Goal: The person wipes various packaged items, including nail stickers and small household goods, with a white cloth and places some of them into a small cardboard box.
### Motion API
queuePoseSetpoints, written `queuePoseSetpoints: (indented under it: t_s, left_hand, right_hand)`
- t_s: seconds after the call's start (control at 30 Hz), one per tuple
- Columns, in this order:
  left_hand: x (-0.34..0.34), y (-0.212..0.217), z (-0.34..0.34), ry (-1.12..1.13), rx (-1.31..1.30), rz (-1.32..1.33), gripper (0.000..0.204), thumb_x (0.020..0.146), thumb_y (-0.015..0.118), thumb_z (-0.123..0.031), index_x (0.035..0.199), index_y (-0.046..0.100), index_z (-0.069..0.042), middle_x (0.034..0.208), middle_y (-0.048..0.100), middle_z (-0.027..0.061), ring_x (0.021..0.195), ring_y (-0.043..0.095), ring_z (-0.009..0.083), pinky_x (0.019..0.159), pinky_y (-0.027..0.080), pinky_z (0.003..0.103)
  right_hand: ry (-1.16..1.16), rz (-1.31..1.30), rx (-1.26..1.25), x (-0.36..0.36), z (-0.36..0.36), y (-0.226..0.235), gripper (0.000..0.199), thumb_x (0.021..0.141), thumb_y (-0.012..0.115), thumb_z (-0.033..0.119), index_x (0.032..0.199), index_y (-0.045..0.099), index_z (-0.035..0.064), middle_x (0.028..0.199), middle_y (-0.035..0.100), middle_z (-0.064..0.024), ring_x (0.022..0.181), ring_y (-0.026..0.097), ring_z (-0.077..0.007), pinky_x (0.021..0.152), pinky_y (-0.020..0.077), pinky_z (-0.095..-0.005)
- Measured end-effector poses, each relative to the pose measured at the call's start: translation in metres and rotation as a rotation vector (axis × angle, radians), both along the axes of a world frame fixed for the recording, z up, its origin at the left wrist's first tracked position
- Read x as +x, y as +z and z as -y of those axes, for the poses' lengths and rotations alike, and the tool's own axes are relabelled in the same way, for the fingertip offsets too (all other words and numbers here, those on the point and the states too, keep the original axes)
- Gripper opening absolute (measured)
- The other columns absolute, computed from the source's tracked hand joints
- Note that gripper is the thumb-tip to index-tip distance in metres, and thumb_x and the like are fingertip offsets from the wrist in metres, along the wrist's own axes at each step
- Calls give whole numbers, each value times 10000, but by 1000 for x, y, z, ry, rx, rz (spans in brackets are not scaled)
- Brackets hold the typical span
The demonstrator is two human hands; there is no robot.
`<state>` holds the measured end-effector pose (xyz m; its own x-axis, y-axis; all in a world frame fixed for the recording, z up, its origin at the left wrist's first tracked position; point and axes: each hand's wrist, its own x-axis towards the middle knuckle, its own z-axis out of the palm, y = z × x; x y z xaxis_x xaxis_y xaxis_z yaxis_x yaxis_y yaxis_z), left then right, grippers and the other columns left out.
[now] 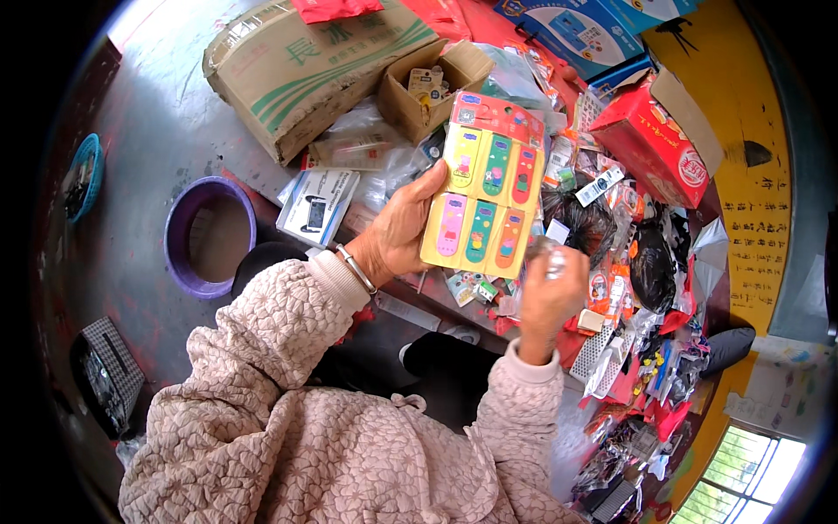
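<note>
Over on the far left, a turquoise basket point(85, 179) sits on the floor, with a black-and-white checkered item point(113, 354) further down the same side. Next along is a purple basin point(177, 240) with murky brownish liquid in it. Moving right there's a white box point(336, 194) with a dark device pictured on it, just below a big cardboard box point(301, 96) with green stripes.

The left hand point(401, 231), silvery bracelet point(353, 267) at the wrist, has its grip pinching the left edge of a bright card point(484, 203), thumb over the front. The card is in the middle of the view, held up a bit tilted — red at the top, yellow below, two rows of three rounded cartoon strips. Right behind its top left corner is a small open carton point(399, 98) with another card inside.

The right hand point(554, 293) is just beside the card's lower right corner, fingers curled in. It's blurry, so I honestly can't tell if that grip is pinching anything. Past it are a blue box point(572, 35) up top, a black plastic bag point(653, 266) in a jumble of packets, and an open red box point(650, 135) above that.
</note>
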<state>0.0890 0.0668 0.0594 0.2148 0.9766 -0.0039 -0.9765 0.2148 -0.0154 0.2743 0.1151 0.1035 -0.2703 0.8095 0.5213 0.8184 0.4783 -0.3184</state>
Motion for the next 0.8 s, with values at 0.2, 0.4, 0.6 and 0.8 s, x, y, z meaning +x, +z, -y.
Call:
queuePoseSetpoints:
  t_s: [0.2, 0.4, 0.6, 0.8]
  left_hand:
    - [6, -2, 1, -4, -16, -38, 557, 891, 381, -460, 1272, 375, -54, 1223, 492, 144, 1088, 518, 277, 908, 428, 444]
    - [22, -18, -6, -96, -26, -13, 540, 893, 414, -431, 1260, 394, -35, 1223, 487, 166, 1058, 532, 282, 903, 433, 418]
    - [13, 0, 4, -175, -56, -141, 523, 890, 434, -417, 1246, 399, -36, 1169, 523, 149, 1040, 541, 258, 886, 447, 406]
    - [15, -14, 8, -248, -51, -295, 481, 864, 530, -272, 1251, 393, -22, 1167, 527, 143, 1011, 565, 258, 874, 459, 412]
  right_hand:
    - [67, -228, 164, 6, 3, 25, 118, 753, 578, 32, 851, 528, -10, 774, 528, -130, 682, 532, -267, 599, 427, -355]
    - [515, -106, -207, -40, 36, -14, 180, 717, 567, 42, 890, 526, 16, 829, 506, -150, 746, 529, -323, 650, 441, -383]
    - [656, -205, -159, -26, 24, 30, 168, 667, 618, 95, 825, 564, 76, 750, 521, -65, 606, 578, -234, 517, 467, -318]
    - [610, -1, -121, -13, 8, 20, 182, 698, 635, 103, 862, 560, 75, 850, 510, -64, 674, 558, -216, 534, 460, -317]
